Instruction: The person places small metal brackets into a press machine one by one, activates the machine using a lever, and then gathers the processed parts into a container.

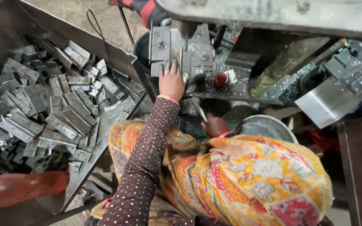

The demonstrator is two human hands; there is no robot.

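Observation:
My left hand reaches forward in a brown dotted sleeve and presses its fingers on a grey metal plate clamped on the drill table. The drill bit hangs just right of my fingers. My right hand, with a red bangle, pokes out from a yellow patterned shawl. It is closed around a shiny metal handle below the table. What lies under that hand is hidden.
A large sloped tray at the left holds several grey hinge plates. An orange object lies at the bottom left. A round metal bowl, metal shavings and more hinges are to the right. Another person's red-striped sleeve shows at the top.

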